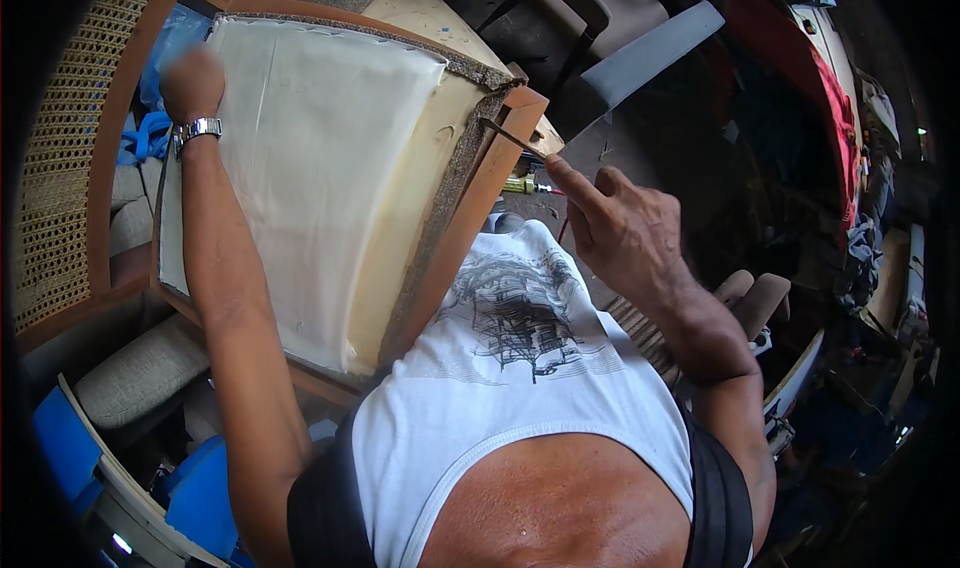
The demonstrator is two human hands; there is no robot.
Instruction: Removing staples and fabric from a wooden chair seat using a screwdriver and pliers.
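Note:
A seat pad (300,168) with white fabric over yellowed foam and a brown, frayed border sits tilted in a wooden chair frame (465,218). At its far left corner, my left hand (192,86) is closed around the pad's edge; the hand is blurred and its fingertips are hidden. My right hand (630,218), to the right of the frame, grips a thin metal tool with a hooked tip (512,139), index finger stretched along it. The hooked end reaches over the frame's right rail to the pad's brown border. My palm hides the tool's other end.
The chair's woven cane back (75,128) stands at the left. Grey cushions (145,378) and blue panels (200,498) lie below it. A grey padded piece (640,68) is at the far right of the frame, and a green-handled tool (520,184) lies beyond the rail.

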